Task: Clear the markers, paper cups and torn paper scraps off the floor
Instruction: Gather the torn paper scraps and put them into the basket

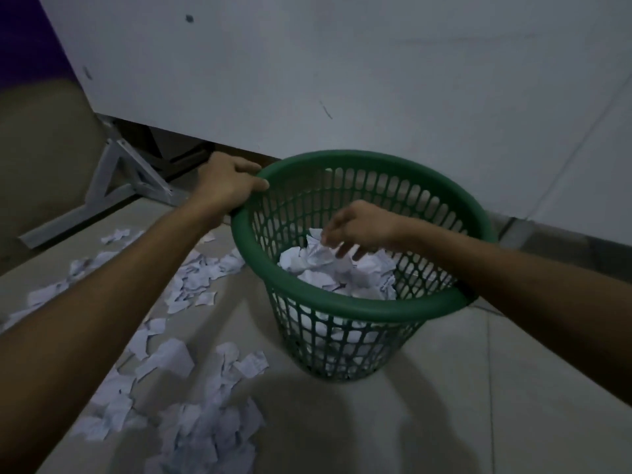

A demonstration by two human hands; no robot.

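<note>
Dropping scraps into the basket while I steady it.

My left hand (229,186) grips the rim of the green lattice-walled plastic basket (342,304), probably to keep the light tub from tipping. My right hand (359,228) hangs inside it, fingers loosely spread just above the crumpled paper inside (337,273); no clamp evident. Many thin, ragged torn paper scraps (191,398) lie on the smooth tiled floor (427,422), left of the basket.

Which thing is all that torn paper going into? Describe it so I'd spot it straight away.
Start at the big pale wall panel; below it on the tiled floor stands a green basket. It is round, with lattice sides, the left hand gripping its rim. It is the only green thing, ringed by white paper scraps.
</note>
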